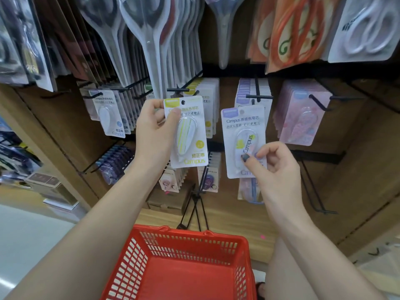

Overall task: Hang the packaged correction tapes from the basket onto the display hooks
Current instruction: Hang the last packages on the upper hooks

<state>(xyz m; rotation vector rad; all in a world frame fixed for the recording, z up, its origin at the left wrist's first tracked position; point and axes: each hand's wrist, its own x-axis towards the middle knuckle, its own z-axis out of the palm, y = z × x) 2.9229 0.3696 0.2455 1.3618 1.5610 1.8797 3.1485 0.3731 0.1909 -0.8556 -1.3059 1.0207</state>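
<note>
Both hands (pixel 155 128) pinch packets (pixel 188 135) (one each).

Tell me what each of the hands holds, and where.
Left hand: yellow pack, pinched at its upper left edge. Right hand: purple pack, pinched at its lower right corner.

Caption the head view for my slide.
Left hand and right hand each hold a carded correction tape, yellow-striped and purple-topped, before black wire hooks.

yellow pack (pixel 190 135): "Campus" | purple pack (pixel 243 135): "Campus 原纸色带芯" | hanging pack (pixel 110 118): "Campus"
</note>
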